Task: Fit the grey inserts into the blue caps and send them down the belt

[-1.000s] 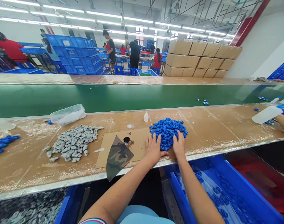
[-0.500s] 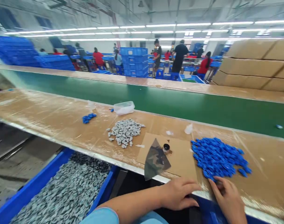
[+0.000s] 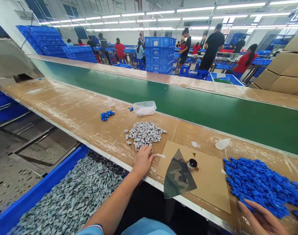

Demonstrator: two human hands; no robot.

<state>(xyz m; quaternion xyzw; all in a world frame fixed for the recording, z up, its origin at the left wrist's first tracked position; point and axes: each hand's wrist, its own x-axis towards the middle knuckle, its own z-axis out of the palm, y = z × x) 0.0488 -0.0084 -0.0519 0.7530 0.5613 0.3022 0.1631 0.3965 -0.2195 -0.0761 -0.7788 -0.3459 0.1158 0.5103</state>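
My left hand (image 3: 144, 160) reaches to the near edge of a pile of small grey pieces (image 3: 146, 133), its fingertips pinched on one of them. My right hand (image 3: 262, 220) is at the near edge of a heap of small blue pieces (image 3: 259, 182); a blue piece shows between its thumb and forefinger, partly hidden. Between the hands lies a flat cardboard sheet (image 3: 212, 186). On it are a camouflage-patterned pointed piece (image 3: 179, 178), overhanging the table edge, and a small jar with dark contents (image 3: 192, 164).
A blue crate (image 3: 73, 186) full of grey pieces stands below the table edge. Along the green conveyor belt (image 3: 188, 101) are a clear plastic tray (image 3: 144, 109), a few blue pieces (image 3: 107, 115) and a translucent teardrop-shaped item (image 3: 222, 143). People, stacked blue crates (image 3: 160, 55) and cartons (image 3: 281, 78) are beyond.
My left hand has moved from beside the right hand, over the table's front edge, leftward to the grey pile. My right hand stays by the blue heap. The view has turned left.
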